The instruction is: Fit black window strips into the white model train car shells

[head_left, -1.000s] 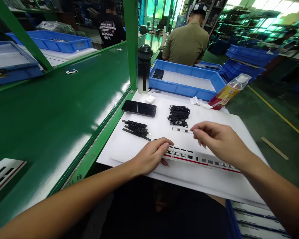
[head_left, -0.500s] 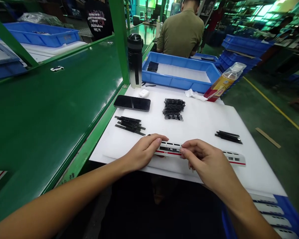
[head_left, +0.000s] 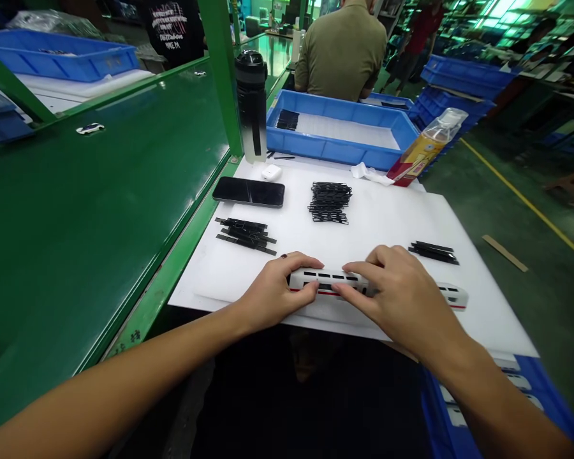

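A white toy train car shell [head_left: 331, 276] with a red stripe and dark windows lies near the table's front edge, between both hands. My left hand [head_left: 280, 287] grips its left end, thumb on the near side and fingers over the top. My right hand [head_left: 392, 290] holds it further right, thumb pressed against the near window row and fingertips on the top edge. Partly behind my right hand lies a second white shell [head_left: 453, 296]. Black window strips lie in a left pile [head_left: 246, 236] and a right pile [head_left: 434, 252]; black frame-like pieces [head_left: 330, 203] are stacked mid-table.
A phone [head_left: 249, 192], a white earbud case [head_left: 272, 172] and a dark bottle [head_left: 252, 105] stand at the left. Behind are a blue tray [head_left: 339, 146] and a drink bottle [head_left: 425, 150]. A green conveyor [head_left: 100, 210] runs along the left. A co-worker [head_left: 344, 51] sits ahead.
My right hand has gone from pinching at the shell's side to spreading over it, thumb pressing the window row. My left thumb has moved down onto the near side. The view has shifted slightly.
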The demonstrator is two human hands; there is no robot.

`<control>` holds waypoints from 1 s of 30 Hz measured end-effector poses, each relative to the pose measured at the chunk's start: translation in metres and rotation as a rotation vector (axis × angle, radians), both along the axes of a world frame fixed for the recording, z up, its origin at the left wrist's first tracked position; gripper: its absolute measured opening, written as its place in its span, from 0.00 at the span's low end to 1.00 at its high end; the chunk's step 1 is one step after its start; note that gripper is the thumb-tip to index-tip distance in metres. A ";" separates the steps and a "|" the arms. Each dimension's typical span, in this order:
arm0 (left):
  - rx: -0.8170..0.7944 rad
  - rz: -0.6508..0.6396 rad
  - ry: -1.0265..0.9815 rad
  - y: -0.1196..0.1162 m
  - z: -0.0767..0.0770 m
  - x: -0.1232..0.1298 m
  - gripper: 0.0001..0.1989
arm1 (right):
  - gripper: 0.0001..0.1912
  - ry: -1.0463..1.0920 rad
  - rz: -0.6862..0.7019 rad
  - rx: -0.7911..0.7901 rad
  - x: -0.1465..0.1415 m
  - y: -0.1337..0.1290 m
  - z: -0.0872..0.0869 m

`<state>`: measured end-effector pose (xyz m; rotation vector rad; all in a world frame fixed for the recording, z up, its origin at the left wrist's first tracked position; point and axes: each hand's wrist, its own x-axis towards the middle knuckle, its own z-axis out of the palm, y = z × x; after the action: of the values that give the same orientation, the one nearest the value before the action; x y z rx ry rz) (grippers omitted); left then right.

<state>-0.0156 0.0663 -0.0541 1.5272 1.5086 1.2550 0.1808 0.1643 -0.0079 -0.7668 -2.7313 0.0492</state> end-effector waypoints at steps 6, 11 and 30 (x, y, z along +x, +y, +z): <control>0.057 -0.023 0.020 -0.001 -0.003 0.002 0.13 | 0.14 0.103 0.155 -0.273 0.000 0.012 -0.013; 0.100 -0.049 0.061 -0.002 -0.003 0.001 0.14 | 0.12 0.113 0.041 -0.427 -0.005 0.005 -0.009; 0.081 -0.067 0.065 -0.002 0.000 0.000 0.13 | 0.15 -0.114 0.017 -0.503 0.015 0.026 0.009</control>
<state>-0.0156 0.0642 -0.0544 1.6722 1.4504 1.2519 0.1956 0.1907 0.0009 -0.8933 -2.8631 0.7401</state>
